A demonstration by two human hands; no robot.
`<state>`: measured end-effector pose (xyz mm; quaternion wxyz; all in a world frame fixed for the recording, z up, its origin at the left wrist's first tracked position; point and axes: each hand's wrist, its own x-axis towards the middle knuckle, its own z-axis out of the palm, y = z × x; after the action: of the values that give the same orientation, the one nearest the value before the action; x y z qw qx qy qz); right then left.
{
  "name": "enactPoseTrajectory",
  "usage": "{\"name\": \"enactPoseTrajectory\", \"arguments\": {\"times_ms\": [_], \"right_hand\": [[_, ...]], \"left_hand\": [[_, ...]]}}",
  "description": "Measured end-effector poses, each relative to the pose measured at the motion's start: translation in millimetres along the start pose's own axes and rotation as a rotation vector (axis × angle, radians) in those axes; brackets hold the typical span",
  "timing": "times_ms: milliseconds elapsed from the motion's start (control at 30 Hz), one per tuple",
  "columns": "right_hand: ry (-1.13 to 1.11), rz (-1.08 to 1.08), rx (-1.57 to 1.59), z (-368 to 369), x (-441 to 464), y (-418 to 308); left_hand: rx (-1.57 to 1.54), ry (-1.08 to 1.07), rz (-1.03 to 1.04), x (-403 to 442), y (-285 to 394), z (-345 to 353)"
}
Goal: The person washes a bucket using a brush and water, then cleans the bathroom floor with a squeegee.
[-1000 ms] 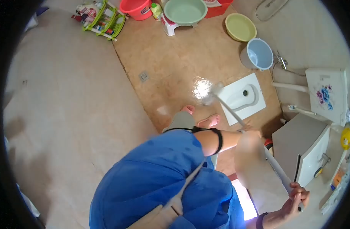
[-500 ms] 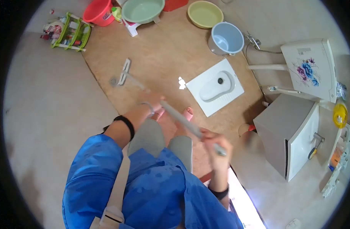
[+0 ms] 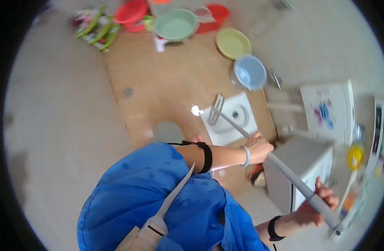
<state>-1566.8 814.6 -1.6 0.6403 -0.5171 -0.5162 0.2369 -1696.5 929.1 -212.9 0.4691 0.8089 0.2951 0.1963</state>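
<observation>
A long grey pole (image 3: 293,179) slants from the lower right up to a flat, narrow head (image 3: 216,111), which overlaps the left edge of the white squat toilet (image 3: 225,134). My left hand (image 3: 259,147), with a pale bangle at its wrist, is wrapped round the middle of the pole. Near the pole's thick end, my right hand (image 3: 319,205) holds it loosely from below, fingers curled up at its far side. A black band circles the right wrist.
Along the far wall stand a red bucket (image 3: 131,13), a green basin (image 3: 175,24), a yellow basin (image 3: 233,43) and a blue bucket (image 3: 249,72). A green rack (image 3: 95,29) is at the upper left. A cabinet (image 3: 293,161) and a cistern (image 3: 328,108) are at the right.
Since half a second ago, the flat head has swung right from beside the floor drain to the toilet. Both hands have moved right with the pole, and the view has shifted.
</observation>
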Motion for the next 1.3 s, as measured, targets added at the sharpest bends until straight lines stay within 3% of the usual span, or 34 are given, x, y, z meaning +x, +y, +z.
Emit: {"name": "enactPoseTrajectory", "arguments": {"times_ms": [133,233,300,367,500,600,667,700,767,867,967,1000,1067,1167,1300], "right_hand": [[-0.074,0.029,0.594,169,62,59],[-0.364,0.117,0.917,280,109,68],[-0.468,0.093,1.016,381,125,52],[-0.521,0.006,0.85,483,137,34],[-0.791,0.131,1.032,680,139,37],[-0.957,0.035,1.047,804,109,3],[-1.041,0.071,1.045,882,91,-1],[-1.102,0.069,1.05,915,86,-4],[-1.154,0.035,0.998,985,75,-17],[-1.214,0.097,1.029,1104,56,-33],[-1.249,0.155,1.029,1203,52,-59],[-1.271,0.233,1.041,1227,52,-68],[-1.351,0.26,1.074,1275,54,-82],[-1.416,0.282,1.102,1320,57,-94],[-1.529,0.262,1.105,1352,59,-103]], "left_hand": [[0.049,0.389,-0.109,-24,-31,-131],[0.057,0.544,-0.185,-75,-64,-212],[0.125,0.817,-0.123,-122,-93,-278],[0.217,0.96,-0.207,-183,-138,-328],[0.298,1.064,-0.712,-340,-203,-413],[0.512,1.1,-0.768,-446,-222,-459],[0.432,1.426,-0.831,-490,-228,-470],[0.457,1.452,-0.857,-498,-220,-477],[0.487,1.735,-0.922,-504,-198,-489],[0.443,1.857,-1.145,-506,-224,-480],[0.373,2.022,-1.218,-495,-256,-462],[0.378,2.052,-1.241,-482,-257,-463],[0.039,2.314,-1.349,-455,-257,-484],[-0.041,2.479,-1.396,-412,-269,-528],[-0.049,2.503,-1.406,-378,-291,-591]]}}
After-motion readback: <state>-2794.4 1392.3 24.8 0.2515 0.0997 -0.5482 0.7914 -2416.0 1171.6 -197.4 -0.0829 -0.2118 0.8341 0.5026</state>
